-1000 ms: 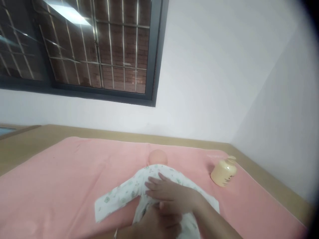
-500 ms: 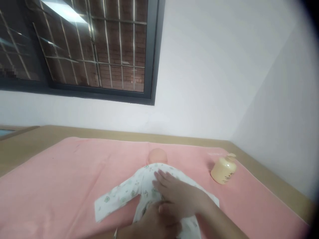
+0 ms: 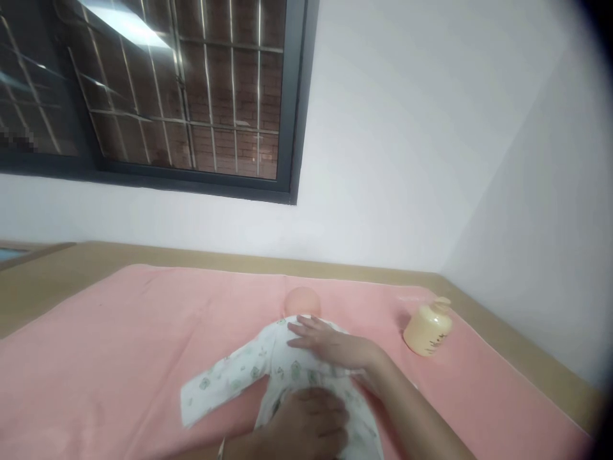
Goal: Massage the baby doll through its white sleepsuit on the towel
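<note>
A white baby garment [image 3: 290,364] with a small green print is spread on a pink mat [image 3: 119,351], one sleeve stretched out to the left. A smooth peach-coloured dome [image 3: 302,301] shows just beyond its collar; what it belongs to is hidden. My right hand [image 3: 328,345] rests flat across the upper chest of the garment, fingers spread and holding nothing. Closer to me, my left hand [image 3: 313,418] lies palm down over the garment's middle, its fingers stretched to the right. The right sleeve is mostly covered by my right forearm.
To the right on the mat is a cream-yellow pump bottle [image 3: 428,329] with dark lettering. A wooden edge [image 3: 230,259] runs round the mat, against a white wall [image 3: 407,140]. A dark-framed window [image 3: 294,115] with bars is at the upper left.
My right hand has moved up the garment towards the collar and away from my left hand, which it overlapped before. My left hand stays in nearly the same place.
</note>
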Motion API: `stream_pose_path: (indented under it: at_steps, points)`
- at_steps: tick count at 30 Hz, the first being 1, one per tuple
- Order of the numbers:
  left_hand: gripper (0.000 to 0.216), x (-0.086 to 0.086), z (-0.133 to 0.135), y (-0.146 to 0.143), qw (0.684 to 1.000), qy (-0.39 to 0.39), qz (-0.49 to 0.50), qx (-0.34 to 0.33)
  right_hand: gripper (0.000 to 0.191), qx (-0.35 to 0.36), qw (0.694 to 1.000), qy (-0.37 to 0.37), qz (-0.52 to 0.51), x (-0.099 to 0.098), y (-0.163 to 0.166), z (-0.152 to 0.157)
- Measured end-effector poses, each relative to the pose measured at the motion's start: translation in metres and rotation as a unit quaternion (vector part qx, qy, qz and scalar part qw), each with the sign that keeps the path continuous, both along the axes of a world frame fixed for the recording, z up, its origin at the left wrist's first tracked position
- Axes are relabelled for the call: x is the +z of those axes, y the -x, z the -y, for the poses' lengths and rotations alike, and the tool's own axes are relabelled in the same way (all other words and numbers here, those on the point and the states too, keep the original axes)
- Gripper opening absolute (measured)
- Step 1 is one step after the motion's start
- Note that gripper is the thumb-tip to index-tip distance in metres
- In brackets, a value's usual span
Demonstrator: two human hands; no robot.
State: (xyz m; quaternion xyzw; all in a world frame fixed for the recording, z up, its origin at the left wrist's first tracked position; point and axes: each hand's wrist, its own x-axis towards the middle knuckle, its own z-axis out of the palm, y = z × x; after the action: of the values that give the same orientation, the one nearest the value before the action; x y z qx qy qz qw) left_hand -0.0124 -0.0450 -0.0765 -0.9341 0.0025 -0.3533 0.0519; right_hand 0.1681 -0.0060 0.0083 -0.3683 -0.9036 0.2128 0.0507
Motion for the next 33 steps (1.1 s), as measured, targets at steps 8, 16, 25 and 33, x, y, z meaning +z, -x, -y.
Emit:
stream_pose_path:
  at_steps: [8, 16, 25, 33]
  points:
    - [0.009, -0.020, -0.010, -0.009, 0.998, -0.041, 0.044, 0.004, 0.042, 0.083, 0.995, -0.061, 0.004, 0.001, 0.023, 0.017]
    - [0.019, -0.004, 0.002, -0.004, 1.000, -0.003, -0.006, 0.018, 0.039, 0.008, 0.991, -0.131, 0.009, -0.005, 0.040, 0.014]
    - [0.021, -0.018, -0.006, -0.011, 0.996, -0.044, 0.076, -0.014, 0.057, -0.165, 0.978, -0.120, 0.046, -0.015, 0.036, 0.033]
    - [0.018, -0.044, -0.012, -0.013, 0.995, -0.014, 0.080, 0.050, 0.041, -0.045, 0.990, -0.132, 0.006, -0.002, 0.040, 0.040]
